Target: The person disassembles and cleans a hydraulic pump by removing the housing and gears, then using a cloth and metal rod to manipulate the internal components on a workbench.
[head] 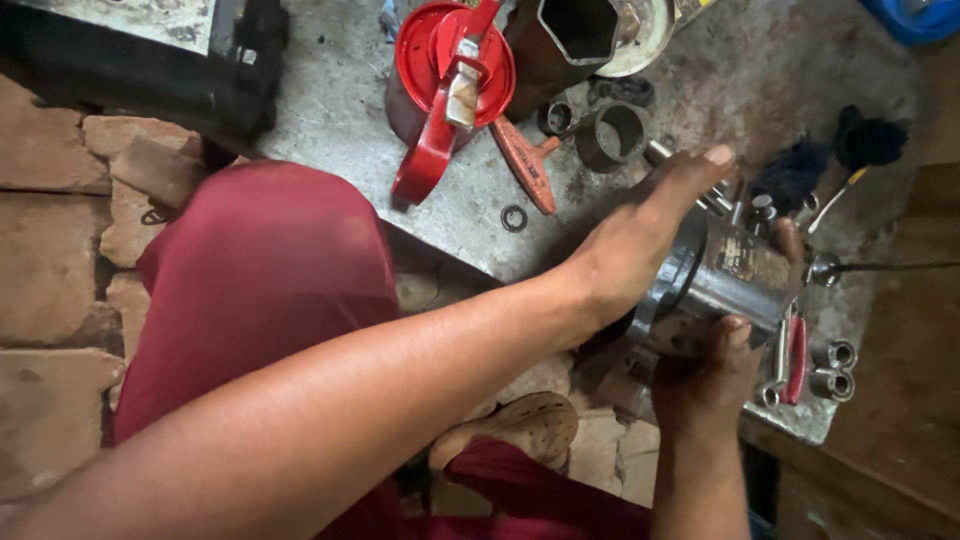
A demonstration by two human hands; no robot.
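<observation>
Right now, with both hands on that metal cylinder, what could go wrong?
The metal cylinder, gripped by the left hand and right hand, sits near the slab's edge; a slip could drop it toward the sandalled foot. Loose sockets beside it could get knocked off.

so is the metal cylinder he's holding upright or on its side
On its side: the cylinder lies roughly level between the left hand above and right hand below, flange end toward the person.
</observation>
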